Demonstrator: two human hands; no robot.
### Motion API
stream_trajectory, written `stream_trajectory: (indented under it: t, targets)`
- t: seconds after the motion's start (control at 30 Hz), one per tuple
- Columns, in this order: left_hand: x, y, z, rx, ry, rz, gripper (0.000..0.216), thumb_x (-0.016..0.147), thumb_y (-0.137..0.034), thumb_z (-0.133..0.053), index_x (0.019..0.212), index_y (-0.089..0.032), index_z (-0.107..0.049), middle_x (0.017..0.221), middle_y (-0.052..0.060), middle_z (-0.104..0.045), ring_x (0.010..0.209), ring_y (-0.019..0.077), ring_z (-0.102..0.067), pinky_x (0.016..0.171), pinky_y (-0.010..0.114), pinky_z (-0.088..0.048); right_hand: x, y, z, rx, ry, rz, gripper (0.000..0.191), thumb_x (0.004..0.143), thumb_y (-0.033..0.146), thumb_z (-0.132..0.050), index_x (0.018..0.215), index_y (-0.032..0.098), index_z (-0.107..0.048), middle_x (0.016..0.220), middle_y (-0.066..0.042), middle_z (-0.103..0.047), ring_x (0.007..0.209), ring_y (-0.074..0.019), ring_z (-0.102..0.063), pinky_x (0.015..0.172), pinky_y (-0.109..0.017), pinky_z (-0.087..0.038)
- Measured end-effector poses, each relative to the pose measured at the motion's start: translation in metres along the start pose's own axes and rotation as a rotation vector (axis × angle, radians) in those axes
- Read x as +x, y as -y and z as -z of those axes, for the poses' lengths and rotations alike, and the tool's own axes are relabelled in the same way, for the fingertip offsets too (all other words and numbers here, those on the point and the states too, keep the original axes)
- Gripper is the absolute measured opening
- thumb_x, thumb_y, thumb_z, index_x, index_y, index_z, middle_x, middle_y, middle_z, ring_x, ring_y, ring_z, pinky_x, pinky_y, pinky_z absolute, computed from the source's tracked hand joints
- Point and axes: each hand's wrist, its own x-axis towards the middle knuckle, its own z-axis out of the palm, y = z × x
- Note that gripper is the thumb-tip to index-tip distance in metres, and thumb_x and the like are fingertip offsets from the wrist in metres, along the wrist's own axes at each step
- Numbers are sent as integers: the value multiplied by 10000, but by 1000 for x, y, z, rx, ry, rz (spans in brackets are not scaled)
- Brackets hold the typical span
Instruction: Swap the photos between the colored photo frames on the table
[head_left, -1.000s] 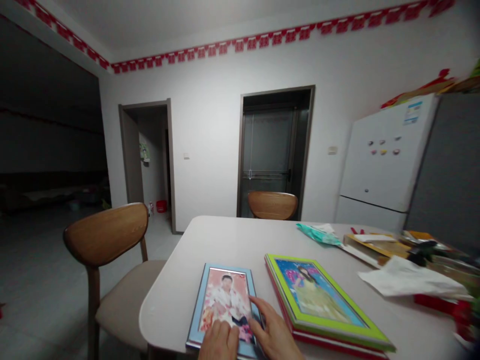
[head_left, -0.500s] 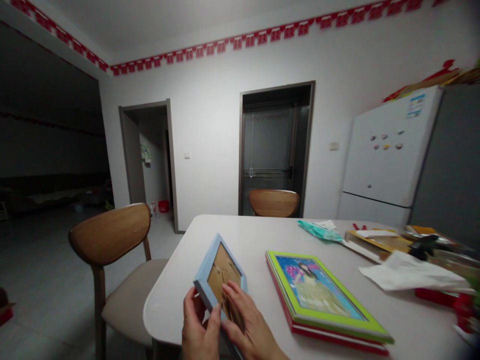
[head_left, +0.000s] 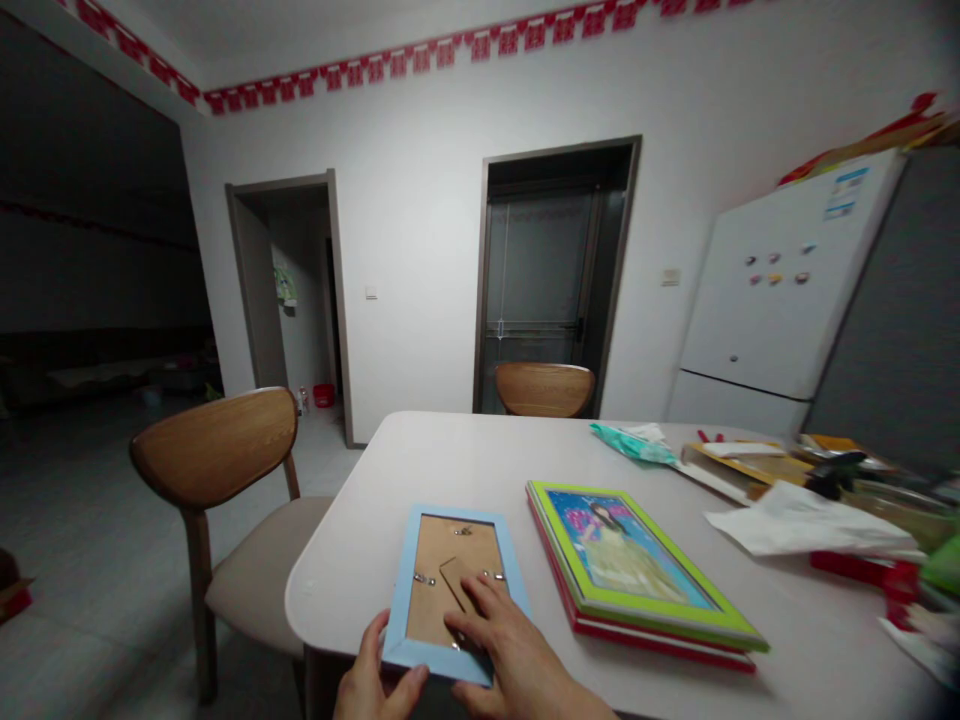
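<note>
- Head view, my clock centred on the blue frame [head_left: 433, 612]: I see it back side up at the near edge of the table [head_left: 450, 452], though I can't tell whether it lies quite flat
- Its brown back carries a stand [head_left: 454, 578], metal clips at nine and three, and a hanger [head_left: 463, 531] at twelve
- Left hand [head_left: 379, 688], at eight o'clock: I have thumb and fingers gripping that corner
- Right hand [head_left: 517, 645], at four o'clock: fingers spread over the stand, and I can't tell whether they grip it
- Green frame [head_left: 645, 570], at three: picture up on something red-edged, just beside the blue frame, apart from it
- White paper [head_left: 810, 520] lies farther out at three, a teal packet [head_left: 634, 444] at two
- I see one chair [head_left: 217, 448] at ten, the far chair [head_left: 545, 388] at one, the fridge [head_left: 772, 310] well off at two
</note>
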Motion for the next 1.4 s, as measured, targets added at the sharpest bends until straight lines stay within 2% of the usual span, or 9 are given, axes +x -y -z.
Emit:
stream_trajectory:
  t: [0.1, 0.2, 0.3, 0.4, 0.57, 0.93, 1.17, 1.3, 1.4]
  targets:
    - [-1, 2, 8, 298, 87, -15, 472, 656, -276, -540, 1104, -161, -447, 914, 71, -648, 869, 200, -592, 737, 257, -459, -1, 1, 5, -20, 11, 47, 467, 537, 330, -638, 994, 252, -579, 1312, -70, -324, 1224, -297, -200, 976, -421, -205]
    - [0, -1, 13, 520, 49, -156, 465, 640, -250, -558, 1091, -178, -473, 1004, 86, -600, 961, 229, -538, 820, 331, -424, -2, 0, 9, -29, 11, 80, 480, 549, 350, -639, 1013, 254, -563, 1290, -69, -337, 1209, -286, -227, 974, -405, -206]
    - [3, -6, 12, 541, 75, -384, 373, 603, -193, -593, 973, -202, -544, 1069, 83, -553, 1021, 232, -489, 879, 358, -393, 2, 2, 10, -42, -25, 110, 326, 630, 373, -583, 923, 231, -594, 1172, -72, -438, 1131, -252, -330, 948, -381, -240]
    - [5, -6, 7, 494, 131, -475, 232, 607, -150, -583, 832, -206, -569, 1070, 77, -553, 1036, 225, -478, 885, 363, -400, 11, 4, 7, -50, -85, 96, 183, 699, 319, -521, 811, 205, -610, 1004, -61, -509, 994, -203, -425, 867, -328, -314]
    - [6, -3, 3, 479, 118, -450, 250, 611, -108, -557, 840, -208, -556, 1149, 76, -515, 1095, 224, -440, 924, 398, -374, 30, 1, -6, -65, -137, 46, 129, 680, 243, -535, 756, 191, -625, 971, -57, -511, 943, -186, -448, 808, -284, -335]
    - [5, -8, 3, 493, 143, -398, 217, 604, -95, -555, 789, -207, -532, 1166, 79, -506, 1132, 216, -405, 946, 405, -349, 51, 2, -20, -40, -166, -40, 231, 687, 327, -537, 847, 208, -654, 1067, -74, -507, 991, -200, -450, 825, -275, -339]
    - [1, -18, 1, 471, 155, -359, 171, 586, -125, -595, 700, -204, -494, 1167, 77, -504, 1146, 223, -383, 961, 388, -326, 74, 13, -27, -102, -222, -82, 183, 719, 248, -491, 743, 168, -654, 799, -63, -613, 817, -160, -519, 751, -241, -352]
    - [1, -19, 2, 467, 171, -349, 181, 582, -126, -600, 698, -205, -485, 1187, 83, -487, 1160, 225, -366, 963, 383, -319, 82, 12, -30, -118, -279, -120, 192, 716, 242, -482, 717, 146, -648, 797, -83, -625, 815, -171, -526, 751, -251, -353]
    - [1, -20, 4, 464, 183, -332, 181, 590, -137, -598, 719, -204, -491, 1193, 92, -481, 1163, 226, -361, 956, 393, -319, 78, 3, -17, -18, -253, -96, 233, 733, 261, -455, 796, 143, -645, 828, -78, -633, 800, -157, -542, 731, -237, -369]
